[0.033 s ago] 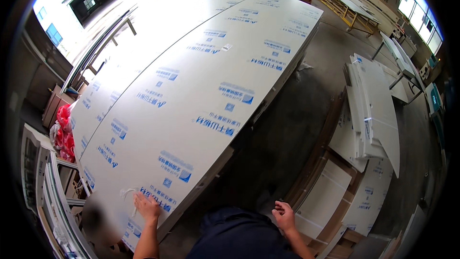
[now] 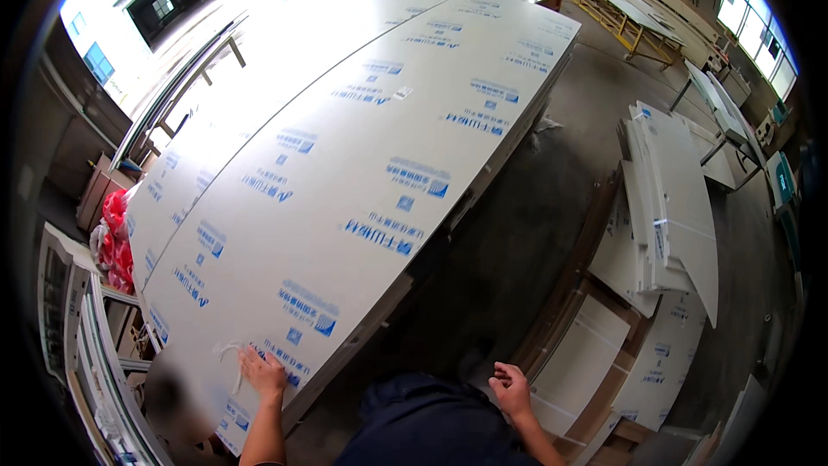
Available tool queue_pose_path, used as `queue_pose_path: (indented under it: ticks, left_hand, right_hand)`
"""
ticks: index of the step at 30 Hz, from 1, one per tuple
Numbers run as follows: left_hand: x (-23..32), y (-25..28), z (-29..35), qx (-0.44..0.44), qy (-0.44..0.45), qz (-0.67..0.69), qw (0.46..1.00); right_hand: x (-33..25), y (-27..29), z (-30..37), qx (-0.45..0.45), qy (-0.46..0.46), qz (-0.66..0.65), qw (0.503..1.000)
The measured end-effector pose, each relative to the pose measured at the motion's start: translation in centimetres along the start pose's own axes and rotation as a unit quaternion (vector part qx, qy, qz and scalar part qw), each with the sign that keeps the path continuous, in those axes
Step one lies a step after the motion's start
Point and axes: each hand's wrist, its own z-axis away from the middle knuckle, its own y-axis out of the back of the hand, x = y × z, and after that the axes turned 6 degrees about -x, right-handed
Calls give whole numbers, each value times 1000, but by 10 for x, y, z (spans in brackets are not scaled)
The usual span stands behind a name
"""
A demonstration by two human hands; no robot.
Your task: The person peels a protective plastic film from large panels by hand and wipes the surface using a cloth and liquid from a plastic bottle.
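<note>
My left hand [image 2: 260,371] lies with outstretched fingers on the near end of a large white board [image 2: 336,198] printed with blue marks. Beside its fingertips is a thin whitish strip [image 2: 228,349], perhaps string or torn film. The board tops a stack, and a second printed board [image 2: 297,65] adjoins it along a long seam on the left. My right hand [image 2: 511,386] hangs to the right of the stack, fingers loosely bent and apart, with nothing visible in it. A small white label [image 2: 403,93] sits farther up the board.
A blurred person [image 2: 177,397] is at the lower left beside the boards. Cut white panels [image 2: 677,198] and brown-edged frames [image 2: 573,354] stand on the right. Red bags [image 2: 116,237] and metal profiles [image 2: 95,362] line the left. A yellow-framed table [image 2: 625,13] stands at the back.
The board's printed marks and label appear slightly lower and farther left in view. Both hands stay in nearly the same place and pose.
</note>
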Motion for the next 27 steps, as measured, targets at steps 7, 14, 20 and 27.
queue_pose_path:
  ticks: [7,14,20,27]
  left_hand:
    - [244,-6,-44,-126,-69,47,989]
    - [499,-28,-152,-133,-259,52,955]
    - [712,-57,-249,-138,-363,71,919]
    - [852,-82,-336,-106,-391,70,912]
  right_hand:
    - [-54,151,-155,35,45,81,995]
    - [-59,239,-286,92,-12,38,995]
    - [-99,238,-387,32,-52,72,996]
    - [-244,249,-608,0,94,150,984]
